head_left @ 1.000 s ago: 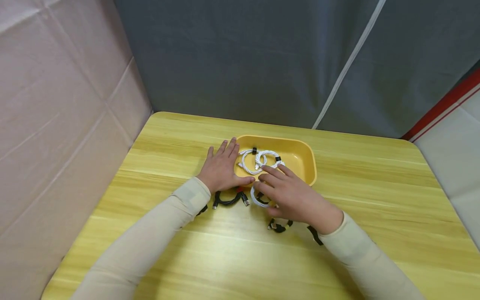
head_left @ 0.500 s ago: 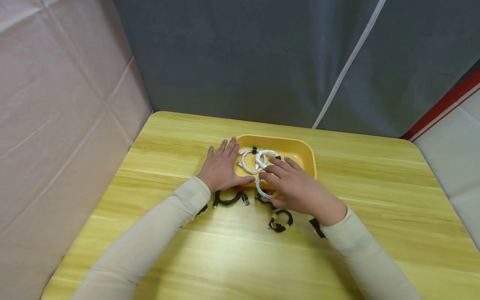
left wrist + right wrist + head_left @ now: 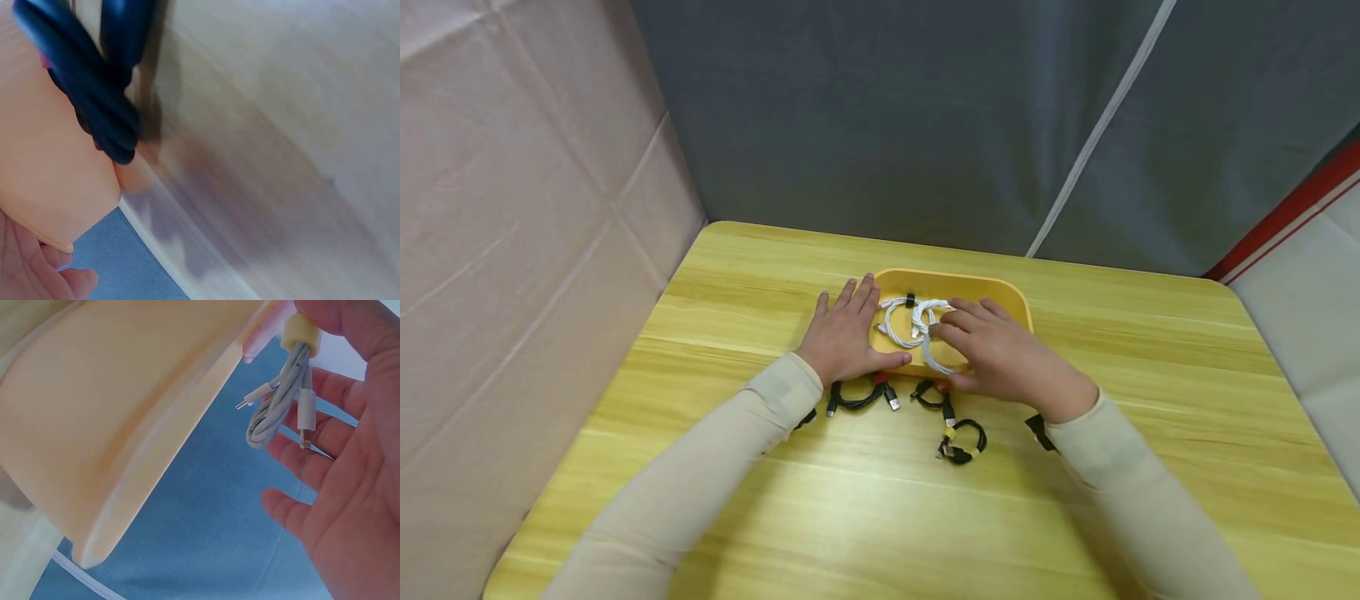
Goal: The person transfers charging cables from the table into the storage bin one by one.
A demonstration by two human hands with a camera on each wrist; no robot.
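A yellow tray [image 3: 1021, 310] sits mid-table with white coiled cables [image 3: 898, 321] inside. My right hand [image 3: 977, 346] hovers over the tray's near part and pinches another white coiled cable [image 3: 934, 358]. In the right wrist view that cable [image 3: 278, 406] hangs from my fingers by its yellow tie, beside the tray wall [image 3: 125, 425]. My left hand [image 3: 844, 333] lies flat on the table against the tray's left end, thumb along the near rim. The left wrist view shows a black cable [image 3: 100, 94] close up next to the tray [image 3: 44, 175].
Three black coiled cables lie on the wooden table [image 3: 1150, 350] just in front of the tray: one [image 3: 859, 398] under my left wrist, one with a red tie [image 3: 934, 392], one with a yellow tie [image 3: 962, 440]. Fabric walls close off the left and back.
My right hand lifted the white cable from the table in front of the tray and carried it forward over the tray, uncovering two black cables. The left hand stayed put.
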